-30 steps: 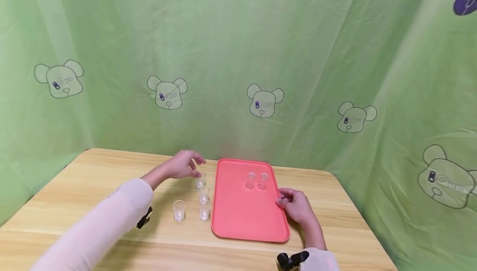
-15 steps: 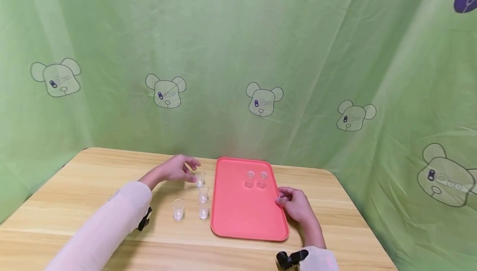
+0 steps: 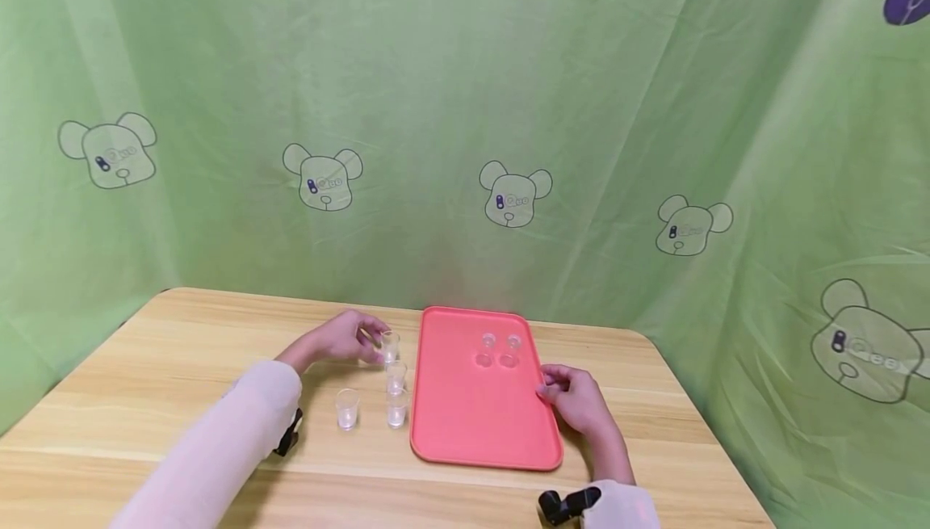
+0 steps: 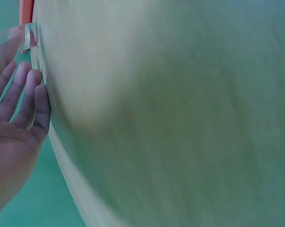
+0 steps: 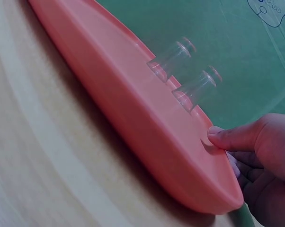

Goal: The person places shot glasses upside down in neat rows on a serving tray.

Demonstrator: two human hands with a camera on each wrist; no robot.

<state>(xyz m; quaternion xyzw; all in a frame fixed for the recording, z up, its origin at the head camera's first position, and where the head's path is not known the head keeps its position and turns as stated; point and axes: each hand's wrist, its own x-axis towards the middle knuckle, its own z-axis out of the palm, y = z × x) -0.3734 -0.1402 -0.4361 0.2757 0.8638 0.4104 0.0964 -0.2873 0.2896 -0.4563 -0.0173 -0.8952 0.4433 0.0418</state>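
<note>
My left hand [image 3: 350, 338] holds the farthest clear shot glass [image 3: 390, 347] on the left side, thumb and fingers about it. In the left wrist view the thumb overlaps this glass, while the other fingers are only slightly bent. Closer to me stand two more upright glasses [image 3: 395, 379] in line beside the tray, and another glass [image 3: 347, 410] is off to their left. My right hand [image 3: 577, 400] grips the right rim of the red tray [image 3: 483, 424], thumb on top and fingers below. On the tray two shot glasses [image 5: 195, 90] stand upside down near its far right part.
Everything stands on a light wooden table [image 3: 218, 335]. A green curtain [image 3: 421, 246] printed with bear heads hangs behind and along the sides of the table. A black wrist camera [image 3: 570, 505] is strapped at the right sleeve.
My left hand has come down and nearer to me, and its thumb and fingers have closed about the farthest glass. The right hand stays on the tray rim.
</note>
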